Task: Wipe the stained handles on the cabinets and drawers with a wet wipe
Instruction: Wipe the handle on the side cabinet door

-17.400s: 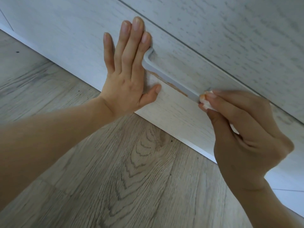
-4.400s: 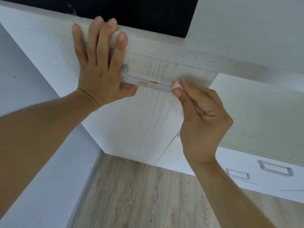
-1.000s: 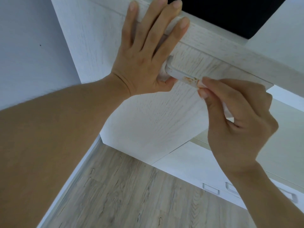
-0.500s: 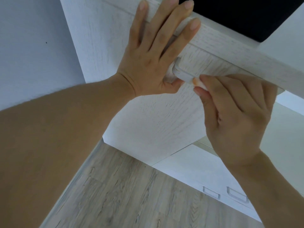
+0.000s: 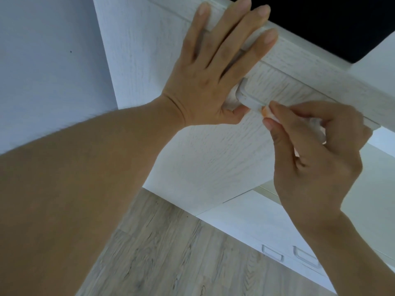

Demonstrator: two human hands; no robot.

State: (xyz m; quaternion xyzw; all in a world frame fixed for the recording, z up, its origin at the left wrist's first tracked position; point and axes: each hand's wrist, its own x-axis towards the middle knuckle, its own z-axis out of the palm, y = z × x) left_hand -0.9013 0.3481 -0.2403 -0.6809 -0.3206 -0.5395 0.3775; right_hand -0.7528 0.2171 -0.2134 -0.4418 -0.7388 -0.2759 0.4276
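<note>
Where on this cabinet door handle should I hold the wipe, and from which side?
Pinch the handle on its straight bar, coming from the front: it stands off the door, leaving a gap behind. The right hand holds the wet wipe there; the left hand lies flat beside it.

The right hand hides most of the handle and wet wipe.

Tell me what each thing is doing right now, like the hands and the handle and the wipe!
left hand: flat, fingers straight, pressing on the cabinet door.
right hand: pinching the wet wipe.
wet wipe: orange-stained, held against the handle.
handle: its left end bare, the rest hidden by the right hand.
cabinet door: shut or open, cannot tell.
</note>
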